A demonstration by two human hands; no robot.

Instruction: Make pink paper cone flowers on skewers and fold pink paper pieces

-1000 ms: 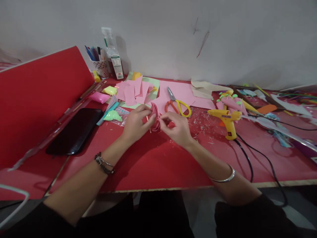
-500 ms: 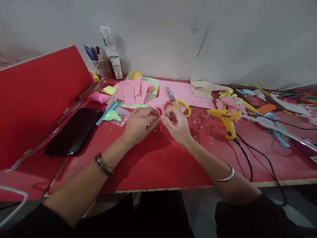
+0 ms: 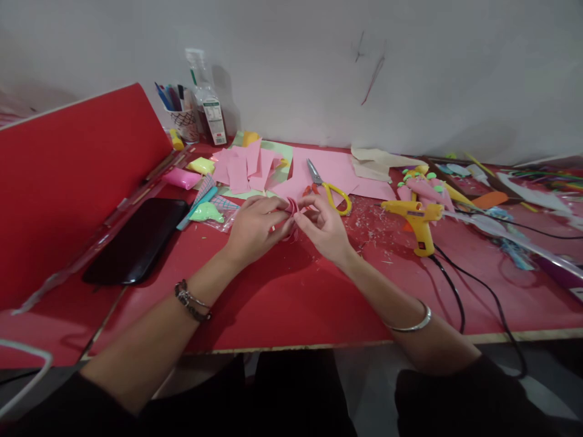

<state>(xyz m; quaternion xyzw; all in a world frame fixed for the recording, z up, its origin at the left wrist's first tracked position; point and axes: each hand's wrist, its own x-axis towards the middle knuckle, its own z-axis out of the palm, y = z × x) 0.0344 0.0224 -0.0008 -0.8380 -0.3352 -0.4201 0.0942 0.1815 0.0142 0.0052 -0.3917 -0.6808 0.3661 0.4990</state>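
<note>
Between my two hands is a small bunch of curled pink paper strips (image 3: 292, 206). My left hand (image 3: 257, 227) pinches it from the left, its fingers closed around the lower part. From the other side, the thumb and fingertips of my right hand (image 3: 324, 226) close on the curled strips. The fingers hide much of the bunch. Just beyond my right hand, yellow-and-orange-handled scissors (image 3: 328, 187) lie on a pink paper sheet (image 3: 328, 164), blades pointing away. Cut pink paper pieces (image 3: 246, 167) are piled behind my left hand.
A yellow glue gun (image 3: 419, 224) with a black cord stands right of my right hand, beside pink rolled pieces (image 3: 423, 187). A black phone (image 3: 136, 243) lies at left. A bottle (image 3: 211, 109) and a cup of pens (image 3: 182, 123) stand by the wall. Scraps litter the red table (image 3: 300, 303).
The fingers of my right hand have shifted slightly left and straightened, reaching onto the curled pink strips. My left hand stays almost where it was.
</note>
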